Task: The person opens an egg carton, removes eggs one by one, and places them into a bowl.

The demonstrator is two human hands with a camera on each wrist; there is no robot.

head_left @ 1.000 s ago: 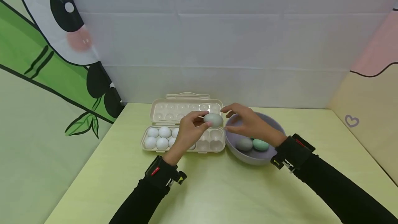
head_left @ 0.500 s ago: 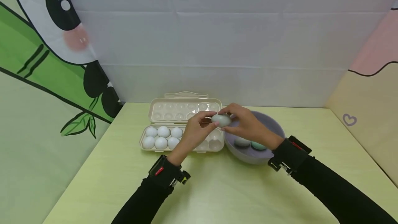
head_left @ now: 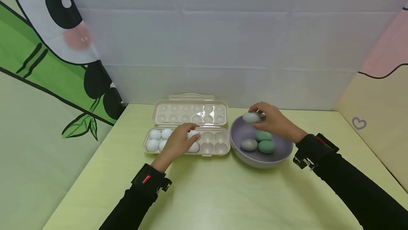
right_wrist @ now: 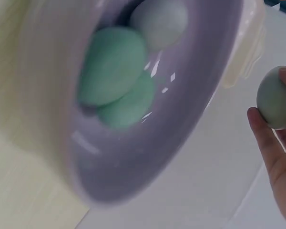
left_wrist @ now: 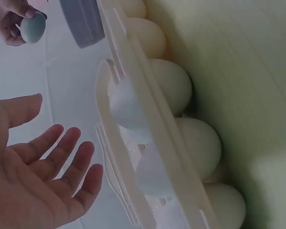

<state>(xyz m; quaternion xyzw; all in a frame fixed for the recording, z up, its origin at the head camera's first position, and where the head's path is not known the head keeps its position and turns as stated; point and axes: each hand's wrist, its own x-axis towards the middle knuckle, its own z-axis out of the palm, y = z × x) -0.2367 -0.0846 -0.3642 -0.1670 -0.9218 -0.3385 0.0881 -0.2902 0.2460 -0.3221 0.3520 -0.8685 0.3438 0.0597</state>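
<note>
Looking at a yellowish counter [head_left: 216,194], whitish backdrop [head_left: 229,42] far side, cartoon print [head_left: 57,72] left; left hand [head_left: 178,140] grip's loosely spread, right hand's [head_left: 273,119] pinching a pale egg [head_left: 250,117].

pale yellow-green table [head_left: 204,194], pale grey backdrop [head_left: 204,38], green cartoon stalk [head_left: 19,42], purple heart outline [head_left: 359,123]

In what looks like a screened-off recording booth, a pale yellow-green surface [head_left: 210,198] stands enclosed by decorated sheeting, the wider room out of view. A creased whitish backdrop [head_left: 229,42] rises behind; a cartoon face [head_left: 62,17] and green stalk [head_left: 35,45] brighten the left, a small purple heart [head_left: 359,123] the right. Black cameras [head_left: 148,179] are strapped to the person's wrists.
</note>
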